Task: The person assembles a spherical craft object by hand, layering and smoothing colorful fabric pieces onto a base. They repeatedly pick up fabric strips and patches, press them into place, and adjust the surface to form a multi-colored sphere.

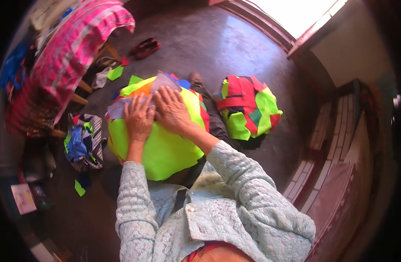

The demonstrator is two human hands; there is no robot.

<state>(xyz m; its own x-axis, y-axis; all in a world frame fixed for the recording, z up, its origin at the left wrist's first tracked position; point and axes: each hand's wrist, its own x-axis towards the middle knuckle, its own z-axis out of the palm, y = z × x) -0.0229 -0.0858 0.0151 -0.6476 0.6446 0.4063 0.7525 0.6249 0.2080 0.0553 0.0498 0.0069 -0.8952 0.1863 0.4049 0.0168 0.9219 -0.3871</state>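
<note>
A broad pile of bright fabric pieces [165, 150] lies over my lap, mostly neon yellow-green with orange, red and blue bits at its far edge. My left hand [139, 117] rests flat on it, palm down with fingers stretched. Close beside it, my right hand [170, 109] is also spread flat, its fingers on a grey cloth piece [166, 81] at the far side. Neither hand grips anything. Whatever lies under the palms is hidden.
A second bundle of red and neon fabric [248, 107] sits on the floor at right. To the left are a patterned cloth with scraps [80, 142], a pink-draped piece of furniture [74, 56] and dark red shoes [147, 48]. A slatted bench [325, 148] stands far right.
</note>
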